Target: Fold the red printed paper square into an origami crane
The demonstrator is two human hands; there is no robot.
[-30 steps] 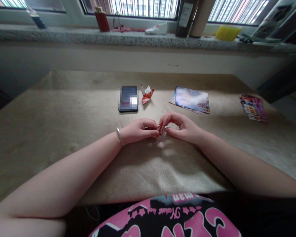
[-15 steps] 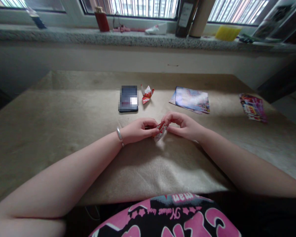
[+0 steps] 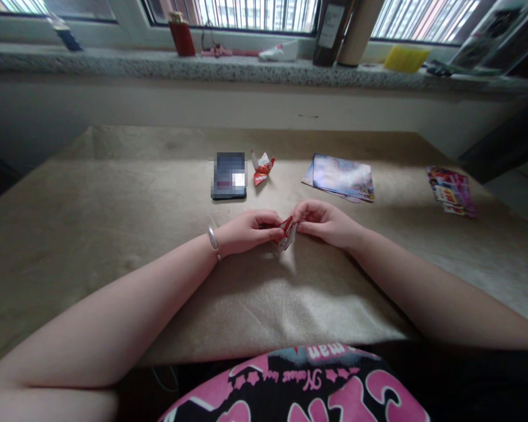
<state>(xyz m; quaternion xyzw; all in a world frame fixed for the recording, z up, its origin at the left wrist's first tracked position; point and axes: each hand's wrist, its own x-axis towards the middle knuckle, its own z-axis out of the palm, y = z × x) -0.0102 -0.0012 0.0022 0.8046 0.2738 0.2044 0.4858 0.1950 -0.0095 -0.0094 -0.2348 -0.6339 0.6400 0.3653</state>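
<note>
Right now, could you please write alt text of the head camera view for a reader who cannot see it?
The left hand and right hand pinch a small folded red-and-white paper over a beige cloth, a silver bangle on the left wrist. Beyond them lie a dark phone, a folded red paper figure and colourful printed papers.

Phone blurred out — folded red paper partly hidden by fingers

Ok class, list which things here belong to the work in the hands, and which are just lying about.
In the work: folded red-and-white paper, left hand, right hand.
Lying about: small folded paper figure, printed sheets, phone, pink leaflet.
</note>
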